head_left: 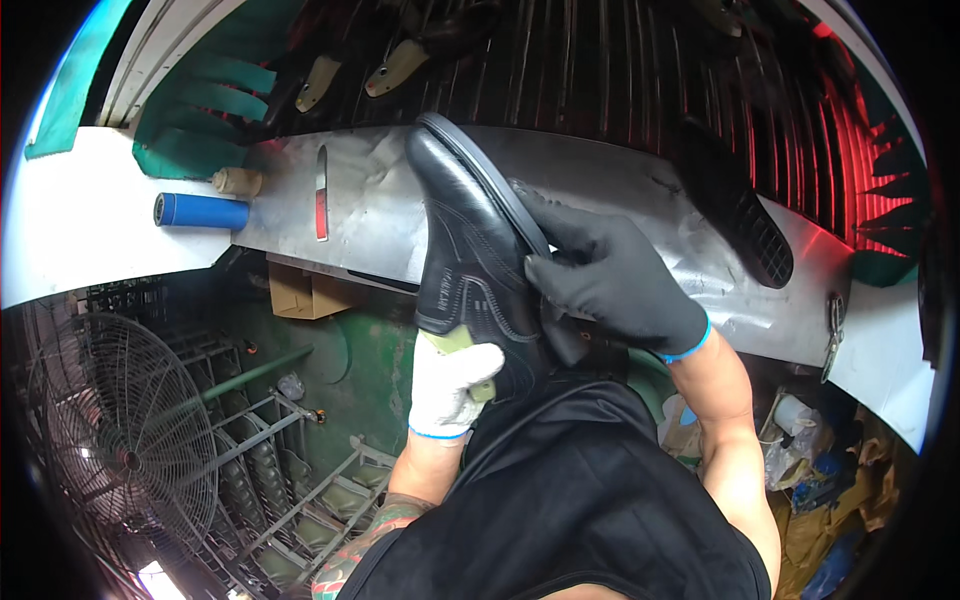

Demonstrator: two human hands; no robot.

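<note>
A black leather shoe (462, 225) on an olive-green last (455, 342) is held tilted, toe pointing up and away, above the front edge of the metal bench. My left hand (447, 385), in a white glove, is closed around the last at the shoe's top opening. At the right side of the shoe runs its black sole (490, 180). My right hand (620, 275), in a dark grey glove, pinches the sole's edge near the middle and heel, with thumb and fingers closed on it. The palm side of the right hand is hidden.
On the metal bench (370, 190) lie a red-handled blade (321, 195) and a black sole (745, 225). A blue cylinder (202, 211) and a tan roll (237, 181) are at left. Behind run rollers (600, 70) with shoes on lasts (398, 68). A fan (130, 430) stands lower left.
</note>
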